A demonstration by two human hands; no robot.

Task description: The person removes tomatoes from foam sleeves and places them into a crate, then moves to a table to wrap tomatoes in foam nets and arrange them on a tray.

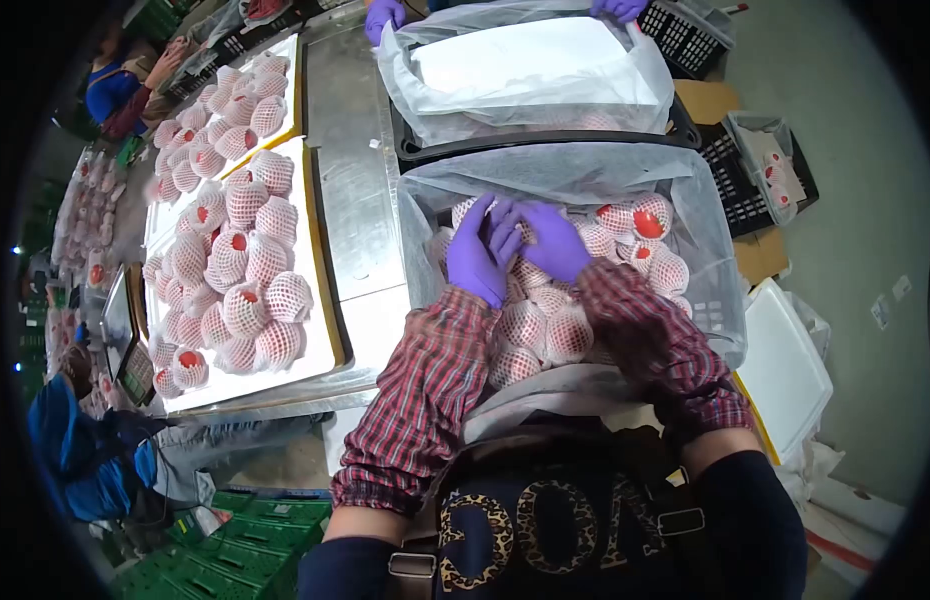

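Purple and gloved, the left hand [475, 255] and the right hand [552, 243] come close together over the wrapped fruit [567, 333]. Their fingers are bent and point in toward each other — I cannot tell if they hold a fruit between them. The fruit lies right under both hands, and more is piled nearer the body and out to the right of the right hand. Each one wears a pale foam net, and red peeks out of some.

All this fruit sits in a crate [723, 315] with a thin, see-through sheet [605, 162] inside it. Just past the hands is a black crate [555, 140] with a white sheet [525, 65] on top, and another person's purple gloved hands [386, 18] are at its far side.

To the left of the left hand is a metal table [350, 180]. It has a white tray [319, 352] with lots of netted fruit [247, 312] on it. Green crates [225, 550] are low down, behind the left hand.
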